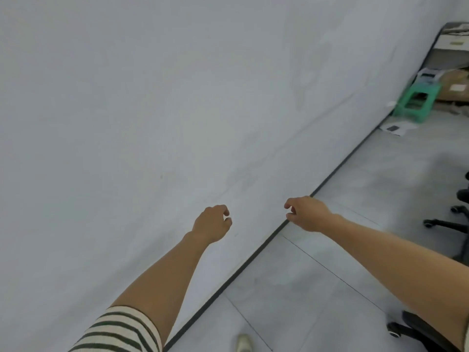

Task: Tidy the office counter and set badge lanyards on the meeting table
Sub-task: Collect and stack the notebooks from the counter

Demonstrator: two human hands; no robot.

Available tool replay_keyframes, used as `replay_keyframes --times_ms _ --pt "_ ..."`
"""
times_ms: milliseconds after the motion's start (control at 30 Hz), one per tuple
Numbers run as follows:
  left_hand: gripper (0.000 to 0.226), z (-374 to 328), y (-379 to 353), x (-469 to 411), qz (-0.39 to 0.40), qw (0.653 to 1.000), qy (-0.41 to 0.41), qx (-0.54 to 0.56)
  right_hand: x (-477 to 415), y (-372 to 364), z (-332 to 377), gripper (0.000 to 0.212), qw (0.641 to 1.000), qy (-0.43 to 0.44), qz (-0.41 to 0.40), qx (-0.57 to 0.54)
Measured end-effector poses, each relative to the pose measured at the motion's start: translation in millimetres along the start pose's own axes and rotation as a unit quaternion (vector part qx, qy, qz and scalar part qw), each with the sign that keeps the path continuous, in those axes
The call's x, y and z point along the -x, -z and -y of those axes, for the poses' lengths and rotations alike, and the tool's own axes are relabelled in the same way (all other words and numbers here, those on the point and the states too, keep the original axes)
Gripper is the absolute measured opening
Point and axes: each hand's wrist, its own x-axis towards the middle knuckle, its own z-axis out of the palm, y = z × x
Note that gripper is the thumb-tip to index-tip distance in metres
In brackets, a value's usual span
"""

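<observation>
Both of my arms reach forward in front of a plain white wall (152, 110). My left hand (212, 223) hangs at lower centre with its fingers loosely curled and nothing in it. A short gap to its right, my right hand (308, 213) is held the same way, fingers loosely curled and empty, over the dark baseboard line. No lanyard, counter or meeting table is in view.
A black baseboard (253, 257) runs diagonally between wall and grey tiled floor (330, 288). A green plastic stool (417, 101), cardboard boxes (454, 88) and a shelf unit stand at the far right. Black office chair bases (449, 222) sit along the right edge. My shoe (245, 342) shows at the bottom.
</observation>
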Motion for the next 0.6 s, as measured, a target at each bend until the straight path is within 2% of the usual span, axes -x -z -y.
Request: replay_keyframes --times_ms 267,433,600 --pt "0.034 -148 -35 -181 0.075 0.984 -0.160 -0.027 -53 47 -162 0.037 0.985 -0.167 -0.040 -0.030" --pt "0.035 -256 -42 -282 0.108 0.958 -0.261 -0.056 -68 87 -247 0.035 0.958 -0.270 -0.075 -0.069" --pt "0.033 -354 -77 -342 0.155 0.926 -0.337 -0.069 -72 105 -328 0.036 0.931 -0.345 -0.081 -0.089"
